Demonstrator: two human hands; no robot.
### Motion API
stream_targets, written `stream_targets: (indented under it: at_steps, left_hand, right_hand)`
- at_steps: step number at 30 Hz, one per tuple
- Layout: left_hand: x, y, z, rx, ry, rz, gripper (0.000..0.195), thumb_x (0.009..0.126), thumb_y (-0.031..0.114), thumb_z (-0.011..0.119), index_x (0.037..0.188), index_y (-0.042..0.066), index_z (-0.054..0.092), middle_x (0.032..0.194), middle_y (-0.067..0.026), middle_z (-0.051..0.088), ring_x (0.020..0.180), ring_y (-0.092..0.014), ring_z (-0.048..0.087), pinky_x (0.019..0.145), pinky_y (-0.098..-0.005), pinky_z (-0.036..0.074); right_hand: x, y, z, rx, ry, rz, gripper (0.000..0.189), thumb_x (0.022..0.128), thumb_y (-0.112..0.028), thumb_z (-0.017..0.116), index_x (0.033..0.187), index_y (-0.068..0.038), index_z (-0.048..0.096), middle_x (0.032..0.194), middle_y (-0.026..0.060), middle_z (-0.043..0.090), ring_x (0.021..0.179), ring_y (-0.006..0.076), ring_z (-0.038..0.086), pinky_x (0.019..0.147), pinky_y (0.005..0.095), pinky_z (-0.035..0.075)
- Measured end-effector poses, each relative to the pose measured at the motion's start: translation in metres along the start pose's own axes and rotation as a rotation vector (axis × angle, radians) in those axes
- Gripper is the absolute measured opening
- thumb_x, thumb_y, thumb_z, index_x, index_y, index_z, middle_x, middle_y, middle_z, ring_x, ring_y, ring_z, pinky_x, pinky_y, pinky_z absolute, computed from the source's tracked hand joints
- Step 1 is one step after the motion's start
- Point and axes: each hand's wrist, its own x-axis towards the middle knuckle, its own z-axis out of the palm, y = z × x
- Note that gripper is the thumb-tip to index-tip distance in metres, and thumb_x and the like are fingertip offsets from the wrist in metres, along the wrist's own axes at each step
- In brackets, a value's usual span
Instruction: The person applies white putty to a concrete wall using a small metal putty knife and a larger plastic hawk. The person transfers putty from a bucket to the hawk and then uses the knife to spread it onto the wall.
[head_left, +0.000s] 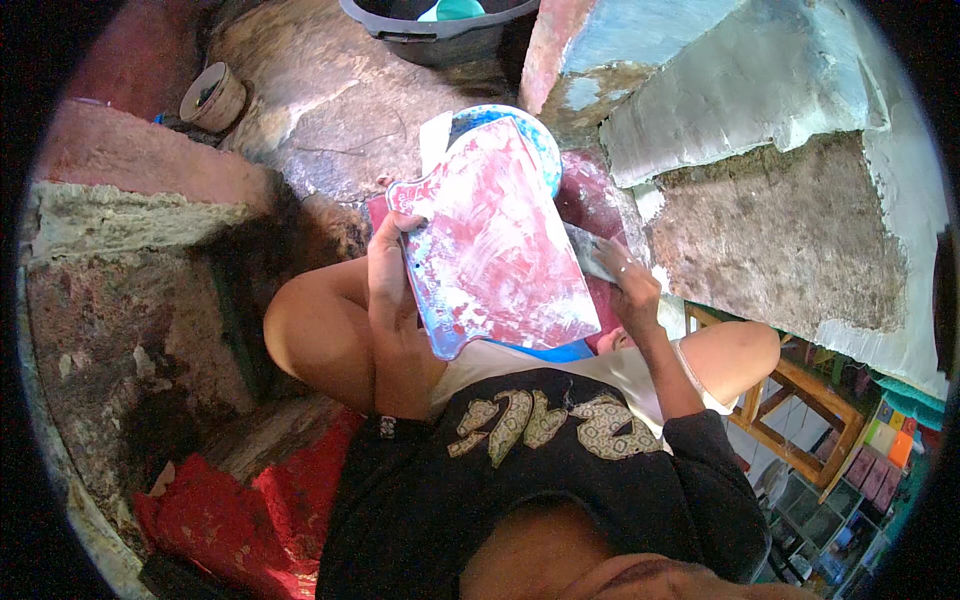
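My left hand (390, 262) grips the left edge of a red board (502, 247), with the thumb on its face. White paste is smeared over the board, and its blue-tinted left border bears writing. At the board's right edge, my right hand (631, 281) holds a flat grey scraper (589, 253); the board hides part of the blade. Behind the board's top shows a blue-and-white speckled basin (551, 142), mostly covered. A white flat piece (435, 141) sticks up at the basin's left side; what it belongs to is hidden.
White plaster (750, 90) partly covers the wall at right, beside a rough brown patch (780, 232). A black tub (450, 45) with a turquoise dipper (459, 9) stands ahead. A small pale pot (214, 97) is far left. Red cloth (232, 510) lies low left; a wooden frame (840, 442) stands low right.
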Motion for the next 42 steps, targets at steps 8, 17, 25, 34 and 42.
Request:
stream_targets:
  at_steps: [8, 17, 25, 34, 42]
  left_hand:
    - [-0.003, 0.009, -0.009, 0.058, 0.115, 0.094, 0.033, 0.070, 0.010, 0.043, 0.099, -0.005, 0.047, 0.087, -0.0135, 0.056, 0.077, -0.022, 0.056, 0.074, -0.0316, 0.046]
    - [-0.007, 0.002, -0.010, 0.058, 0.229, 0.153, 0.033, 0.070, 0.011, 0.043, 0.098, -0.005, 0.047, 0.090, -0.0130, 0.055, 0.079, -0.021, 0.055, 0.074, -0.0320, 0.045]
    - [0.006, -0.013, -0.013, 0.118, 0.330, 0.089, 0.021, 0.073, 0.012, 0.044, 0.089, -0.002, 0.049, 0.081, -0.0098, 0.055, 0.074, -0.018, 0.054, 0.072, -0.0298, 0.044]
    - [0.003, -0.001, -0.019, 0.031, 0.142, 0.073, 0.035, 0.071, 0.010, 0.043, 0.102, -0.007, 0.045, 0.090, -0.0150, 0.056, 0.077, -0.021, 0.057, 0.076, -0.0320, 0.046]
    - [-0.011, 0.021, -0.016, -0.006, 0.220, 0.208, 0.037, 0.070, 0.013, 0.043, 0.102, -0.005, 0.047, 0.096, -0.0147, 0.055, 0.087, -0.024, 0.054, 0.083, -0.0349, 0.041]
  right_hand:
    - [-0.026, 0.107, 0.069, 0.472, 0.180, 0.869, 0.022, 0.075, -0.006, 0.055, 0.097, -0.006, 0.052, 0.079, 0.0063, 0.060, 0.066, 0.0181, 0.058, 0.055, 0.0308, 0.047]
    - [0.008, 0.140, 0.079, 1.088, 0.242, 1.196, 0.035, 0.074, -0.004, 0.056, 0.108, -0.003, 0.047, 0.093, 0.0064, 0.057, 0.077, 0.0150, 0.057, 0.054, 0.0258, 0.048]
    - [0.080, 0.009, -0.004, 0.932, 0.163, 0.689, 0.028, 0.078, -0.006, 0.054, 0.104, 0.001, 0.047, 0.096, 0.0111, 0.056, 0.083, 0.0179, 0.056, 0.071, 0.0294, 0.046]
    - [0.116, -0.027, -0.004, 0.670, 0.062, -0.141, 0.024, 0.072, -0.002, 0.045, 0.092, 0.000, 0.058, 0.101, 0.0130, 0.057, 0.100, 0.0283, 0.051, 0.088, 0.0362, 0.037]
    - [-0.007, 0.082, 0.083, 0.012, 0.294, 0.708, 0.021, 0.070, -0.009, 0.057, 0.089, 0.000, 0.058, 0.082, 0.0156, 0.058, 0.076, 0.0290, 0.057, 0.064, 0.0348, 0.044]
